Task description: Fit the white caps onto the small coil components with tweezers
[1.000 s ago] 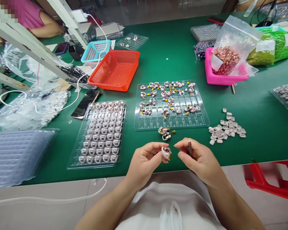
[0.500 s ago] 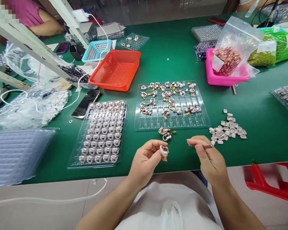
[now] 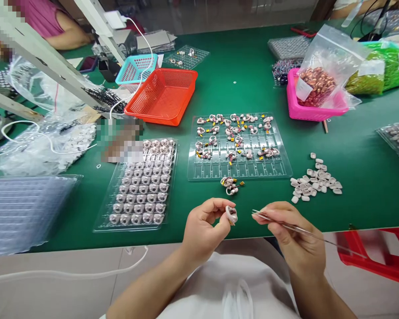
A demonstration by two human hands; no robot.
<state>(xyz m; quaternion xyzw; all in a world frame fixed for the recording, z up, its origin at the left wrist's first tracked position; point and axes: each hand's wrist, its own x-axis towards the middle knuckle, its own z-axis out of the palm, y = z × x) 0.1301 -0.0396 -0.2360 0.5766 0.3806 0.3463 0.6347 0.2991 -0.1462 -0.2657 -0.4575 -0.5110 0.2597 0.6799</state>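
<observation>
Between thumb and forefinger, my left hand (image 3: 208, 228) pinches a small white earbud shell (image 3: 232, 214) with its open side and inner parts showing. To its right, my right hand (image 3: 291, 230) is closed around metal tweezers (image 3: 297, 229), whose tips point left toward the shell without touching it. Just beyond my left hand lies a small heap of wired earbud parts (image 3: 231, 186) with yellow tabs. Behind that heap, a clear tray (image 3: 216, 170) carries more of these wired parts. Loose white caps (image 3: 315, 179) are scattered on the table at the right.
Left of my hands stands a clear tray filled with white shells (image 3: 142, 188), beside stacked clear trays (image 3: 26, 212). Farther back are a red basket (image 3: 162, 99), a blue basket (image 3: 136, 68) and a pink basket (image 3: 314, 113) holding a bag of copper-coloured pieces. A red stool (image 3: 369, 252) is below right.
The tweezers now lie along my right hand with their tips pointing left; before, they were mostly hidden. Both hands have shifted slightly downward. The shell stays in my left hand.
</observation>
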